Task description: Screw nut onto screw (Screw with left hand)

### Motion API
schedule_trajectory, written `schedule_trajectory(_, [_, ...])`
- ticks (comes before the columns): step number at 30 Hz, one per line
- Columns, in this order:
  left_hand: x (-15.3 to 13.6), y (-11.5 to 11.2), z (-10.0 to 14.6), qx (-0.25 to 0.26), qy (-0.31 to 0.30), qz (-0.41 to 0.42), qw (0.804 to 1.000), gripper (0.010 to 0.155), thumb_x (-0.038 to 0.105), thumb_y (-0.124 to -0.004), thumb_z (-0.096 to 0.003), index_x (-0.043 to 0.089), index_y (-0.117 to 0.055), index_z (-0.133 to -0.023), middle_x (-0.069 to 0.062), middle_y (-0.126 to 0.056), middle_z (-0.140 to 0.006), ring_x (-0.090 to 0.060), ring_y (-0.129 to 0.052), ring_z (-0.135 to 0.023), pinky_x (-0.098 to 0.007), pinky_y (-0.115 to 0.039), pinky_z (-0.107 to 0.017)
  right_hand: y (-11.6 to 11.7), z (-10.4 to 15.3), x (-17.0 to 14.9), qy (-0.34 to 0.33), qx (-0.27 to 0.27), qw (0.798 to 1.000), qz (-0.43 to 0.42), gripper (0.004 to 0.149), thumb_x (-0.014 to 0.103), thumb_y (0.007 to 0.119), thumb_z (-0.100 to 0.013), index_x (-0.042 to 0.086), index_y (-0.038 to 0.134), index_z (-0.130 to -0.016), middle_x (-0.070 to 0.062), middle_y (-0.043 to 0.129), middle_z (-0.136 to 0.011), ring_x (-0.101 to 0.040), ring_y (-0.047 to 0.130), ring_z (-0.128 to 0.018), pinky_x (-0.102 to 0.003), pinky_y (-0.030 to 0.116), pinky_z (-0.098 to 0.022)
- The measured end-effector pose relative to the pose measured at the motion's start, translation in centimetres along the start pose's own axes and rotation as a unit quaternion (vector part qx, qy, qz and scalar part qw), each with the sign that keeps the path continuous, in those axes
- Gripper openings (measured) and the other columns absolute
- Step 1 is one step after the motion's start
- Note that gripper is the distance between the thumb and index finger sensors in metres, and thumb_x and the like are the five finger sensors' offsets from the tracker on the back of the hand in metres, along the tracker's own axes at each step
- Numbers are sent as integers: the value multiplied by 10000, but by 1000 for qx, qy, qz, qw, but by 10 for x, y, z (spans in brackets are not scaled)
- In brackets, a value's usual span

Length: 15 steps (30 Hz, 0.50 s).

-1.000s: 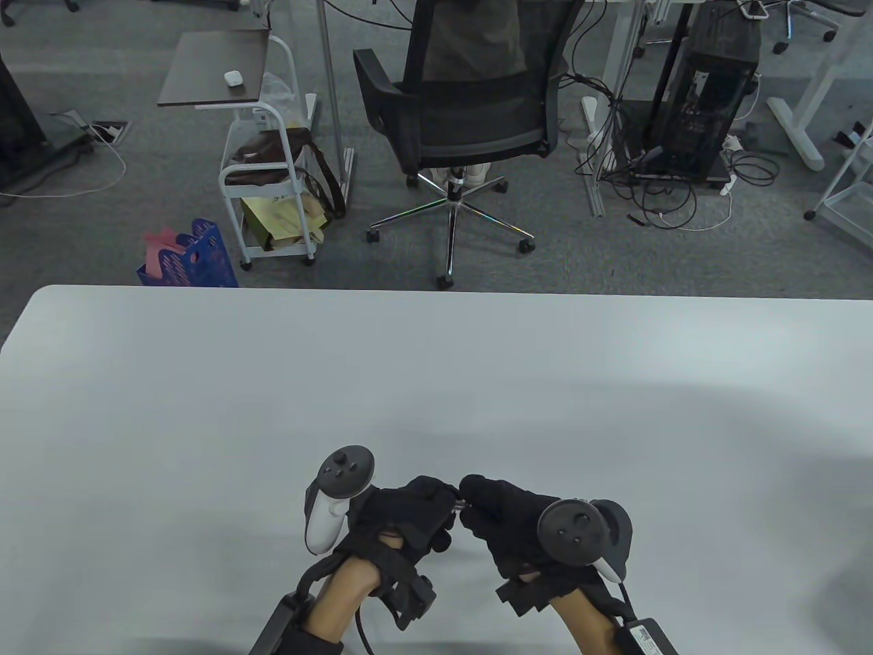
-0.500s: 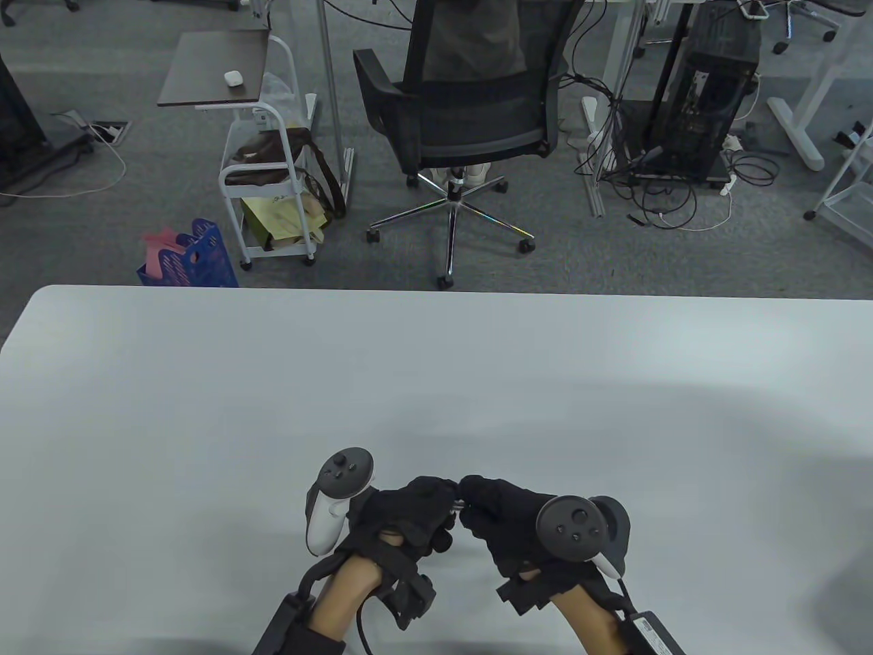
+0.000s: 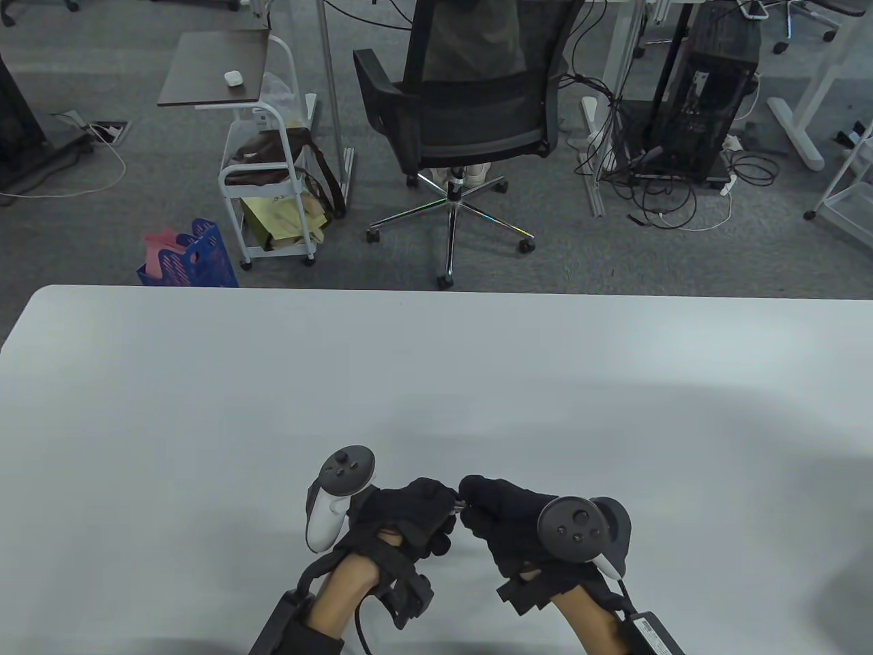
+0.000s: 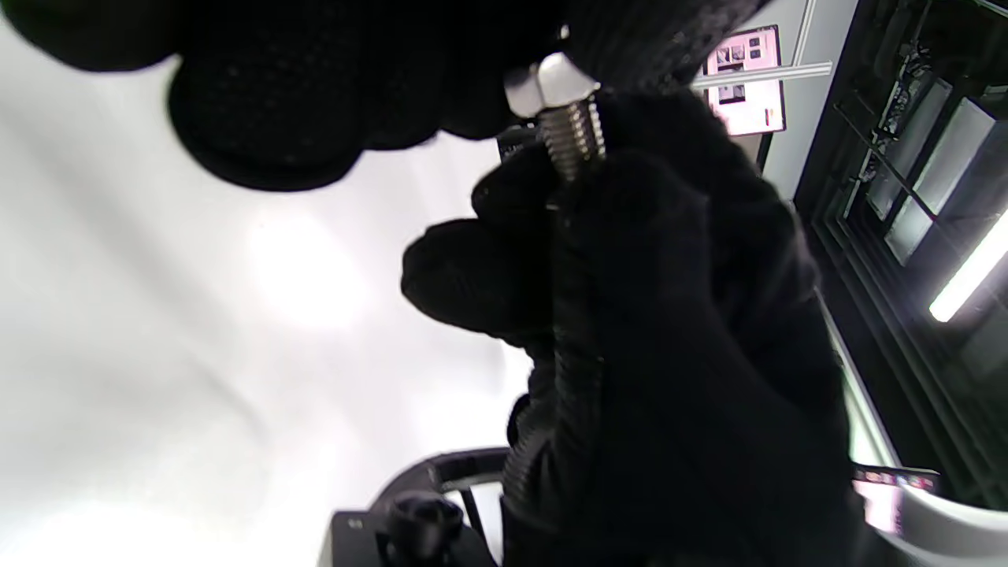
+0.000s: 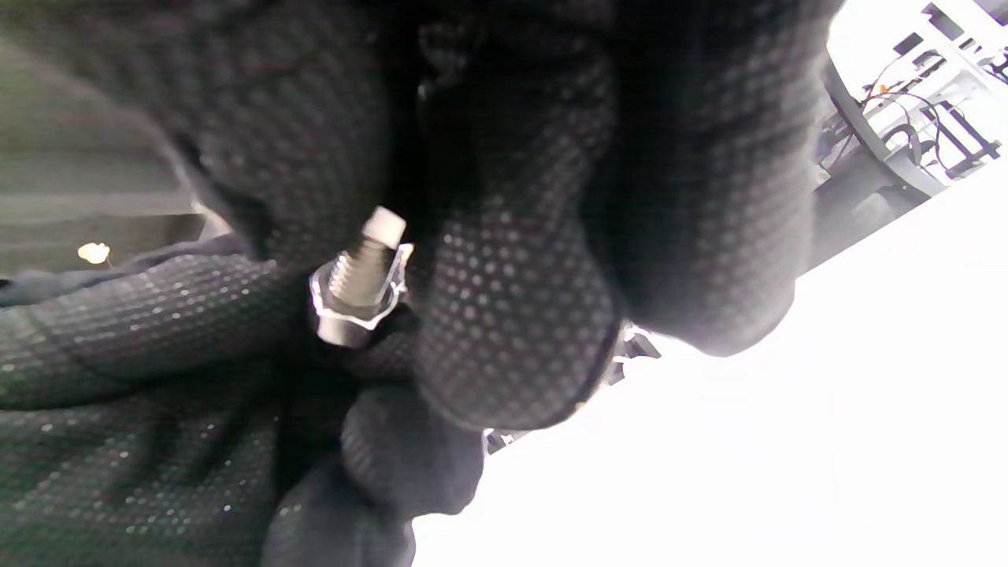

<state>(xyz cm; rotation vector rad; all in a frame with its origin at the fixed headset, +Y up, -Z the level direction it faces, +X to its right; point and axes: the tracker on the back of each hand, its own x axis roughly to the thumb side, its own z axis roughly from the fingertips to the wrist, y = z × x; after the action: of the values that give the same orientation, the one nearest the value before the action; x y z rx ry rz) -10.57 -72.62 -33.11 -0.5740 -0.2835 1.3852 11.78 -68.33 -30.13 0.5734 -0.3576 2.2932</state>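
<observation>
The left hand [image 3: 402, 515] pinches the hex nut [image 5: 350, 303] on the screw [image 4: 573, 134] gripped by the right hand [image 3: 508, 522]; it should turn gently, keeping the nut square to the thread.

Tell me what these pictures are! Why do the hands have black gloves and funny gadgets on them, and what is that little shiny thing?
Those are a person's two hands in sensor gloves. The left hand and right hand each carry a tracker strapped on the back. One camera looks down at the white table; two small cameras sit on the wrists, looking up close. The shiny thing is a metal screw with a nut on it. Both hands hold it together above the table: the left grips the nut, the right the screw.
</observation>
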Motion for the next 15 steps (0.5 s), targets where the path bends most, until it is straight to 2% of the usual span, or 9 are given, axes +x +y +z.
schedule_trajectory(1, [-1, 1, 0, -3, 1, 11, 1000, 560, 382, -692, -451, 46, -707, -899, -277, -800, -799, -446, -900, -515, -584, -712, -417, -1, 0, 0, 2, -2, 1000, -6, 468, 352, 938, -315, 167, 899, -744, -69, 1047, -627, -143, 1188, -315, -370, 1038, -311])
schedule_trajectory(3, [-2, 2, 2, 12, 11, 15, 1000, 676, 453, -686, -448, 26, -662, -973, -309, -785, -826, -473, -894, -531, -597, -705, -427, -1, 0, 0, 4, -10, 1000, -12, 469, 350, 939, -315, 168, 898, -745, -69, 1046, -629, -143, 1187, -317, -369, 1038, -312])
schedule_trajectory(4, [-2, 2, 2, 27, 16, 1, 1000, 675, 462, -694, -440, 18, -715, -948, -321, -815, -802, -486, -905, -507, -606, -708, -416, -1, 0, 0, 6, -10, 1000, -18, 471, 349, 941, -313, 168, 897, -746, -68, 1047, -627, -142, 1187, -318, -370, 1038, -314])
schedule_trajectory(6, [0, 0, 1, 24, 1, -3, 1000, 579, 411, -702, -442, 14, -804, -850, -303, -875, -733, -473, -931, -450, -602, -729, -375, 0, 0, 0, 9, -5, 1000, -12, 484, 349, 944, -315, 160, 891, -756, -71, 1040, -640, -147, 1186, -331, -373, 1036, -322])
schedule_trajectory(9, [6, -1, 3, 32, -5, -19, 999, 557, 384, -701, -442, 14, -763, -854, -289, -854, -734, -454, -922, -453, -593, -726, -377, 2, 0, -1, 28, 8, 999, -43, 506, 332, 955, -314, 144, 871, -776, -93, 1015, -673, -165, 1176, -366, -385, 1027, -346])
schedule_trajectory(13, [10, -1, 5, 2, -19, -14, 1000, 567, 338, -702, -452, 36, -661, -931, -273, -779, -812, -439, -893, -521, -581, -708, -421, -1, 0, 4, 19, -7, 999, -30, 490, 315, 962, -309, 150, 885, -764, -101, 1014, -671, -158, 1176, -355, -382, 1033, -339])
schedule_trajectory(15, [8, 0, 7, 3, -14, -2, 1000, 673, 421, -682, -455, 45, -590, -1005, -293, -743, -863, -451, -885, -552, -585, -703, -440, -2, 1, 5, 10, -15, 1000, -22, 482, 319, 961, -305, 155, 894, -753, -94, 1025, -657, -149, 1181, -341, -375, 1040, -329])
